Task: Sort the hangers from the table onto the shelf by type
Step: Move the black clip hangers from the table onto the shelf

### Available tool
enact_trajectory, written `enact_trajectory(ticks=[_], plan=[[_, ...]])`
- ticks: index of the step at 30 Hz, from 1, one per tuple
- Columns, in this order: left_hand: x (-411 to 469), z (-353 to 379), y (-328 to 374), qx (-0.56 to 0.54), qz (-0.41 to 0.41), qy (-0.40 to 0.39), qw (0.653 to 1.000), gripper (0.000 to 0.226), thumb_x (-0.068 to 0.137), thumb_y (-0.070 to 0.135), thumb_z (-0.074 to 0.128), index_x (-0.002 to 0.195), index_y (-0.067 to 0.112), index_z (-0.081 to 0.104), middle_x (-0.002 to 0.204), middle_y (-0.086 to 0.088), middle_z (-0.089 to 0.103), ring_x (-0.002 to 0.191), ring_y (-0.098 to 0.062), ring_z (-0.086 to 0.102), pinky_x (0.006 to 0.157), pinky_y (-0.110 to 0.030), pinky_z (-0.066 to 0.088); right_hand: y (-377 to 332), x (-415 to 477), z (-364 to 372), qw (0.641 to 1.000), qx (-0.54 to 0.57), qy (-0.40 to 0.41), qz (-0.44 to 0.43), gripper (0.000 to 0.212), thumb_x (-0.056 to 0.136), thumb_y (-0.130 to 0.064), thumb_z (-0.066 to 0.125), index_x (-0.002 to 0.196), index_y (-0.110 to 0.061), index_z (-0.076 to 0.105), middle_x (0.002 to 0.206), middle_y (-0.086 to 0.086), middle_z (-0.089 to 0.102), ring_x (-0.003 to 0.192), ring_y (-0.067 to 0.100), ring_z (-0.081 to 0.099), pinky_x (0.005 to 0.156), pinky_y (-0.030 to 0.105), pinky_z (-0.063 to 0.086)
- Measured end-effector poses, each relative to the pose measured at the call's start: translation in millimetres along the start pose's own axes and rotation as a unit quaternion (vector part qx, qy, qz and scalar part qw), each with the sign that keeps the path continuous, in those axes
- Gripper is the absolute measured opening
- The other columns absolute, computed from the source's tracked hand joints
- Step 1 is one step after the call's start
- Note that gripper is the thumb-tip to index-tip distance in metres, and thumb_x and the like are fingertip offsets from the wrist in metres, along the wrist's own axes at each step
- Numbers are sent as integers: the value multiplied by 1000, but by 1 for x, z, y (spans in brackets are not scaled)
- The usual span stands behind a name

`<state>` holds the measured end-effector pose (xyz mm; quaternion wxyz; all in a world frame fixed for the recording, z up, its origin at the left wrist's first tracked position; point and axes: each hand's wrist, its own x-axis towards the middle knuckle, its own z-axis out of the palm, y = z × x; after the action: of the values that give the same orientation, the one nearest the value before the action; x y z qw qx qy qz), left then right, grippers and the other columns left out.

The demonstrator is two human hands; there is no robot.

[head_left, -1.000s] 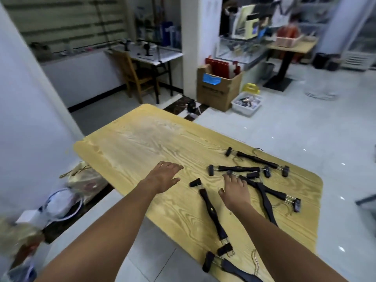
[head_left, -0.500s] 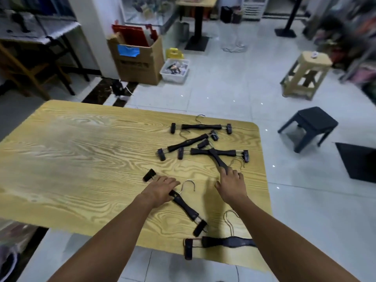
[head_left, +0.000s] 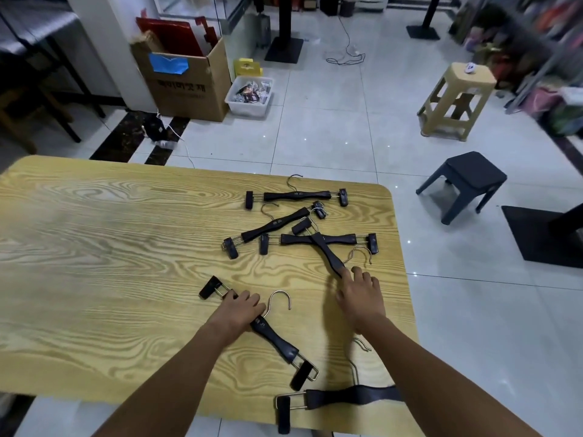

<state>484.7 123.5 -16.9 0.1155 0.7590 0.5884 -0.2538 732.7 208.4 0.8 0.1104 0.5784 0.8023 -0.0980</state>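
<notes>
Forearm [head_left: 426, 373] hides one end of the nearest hanger [head_left: 347, 397] at the table [head_left: 94, 247] edge. Left hand [head_left: 241, 310] curls over the diagonal hanger [head_left: 277, 340], hook toward the table's far side; right hand [head_left: 359, 294], fingers straight, touches the crossed hanger's [head_left: 326, 253] tip.

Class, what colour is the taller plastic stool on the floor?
Beige stool; head view.

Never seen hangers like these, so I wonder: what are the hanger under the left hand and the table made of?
The hanger under the left hand: dark matte body, stained wood or plastic, hard to tell; its hook gleams silver, likely metal wire. The table: pale yellow top with bold grain and a smooth sheen, wood or wood-look laminate.
</notes>
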Motion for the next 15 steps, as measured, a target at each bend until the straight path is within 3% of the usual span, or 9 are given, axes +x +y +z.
enact_trajectory(ticks=[8,15], plan=[[4,-25,-24,-51,-19,82,995,36,96,19,42,132,25,38,133,2,40,124,-18,39,100,-35,30,21,13,1,997,-1,-10,73,47,98,-25,40,142,-15,28,136,10,46,125,28,44,102,38,35],[7,-49,-33,-104,-33,121,987,33,94,30,51,126,21,44,126,4,44,121,-14,42,102,-33,29,13,26,4,998,16,-42,54,43,94,-10,47,135,-12,35,133,10,50,124,29,44,100,37,36]])
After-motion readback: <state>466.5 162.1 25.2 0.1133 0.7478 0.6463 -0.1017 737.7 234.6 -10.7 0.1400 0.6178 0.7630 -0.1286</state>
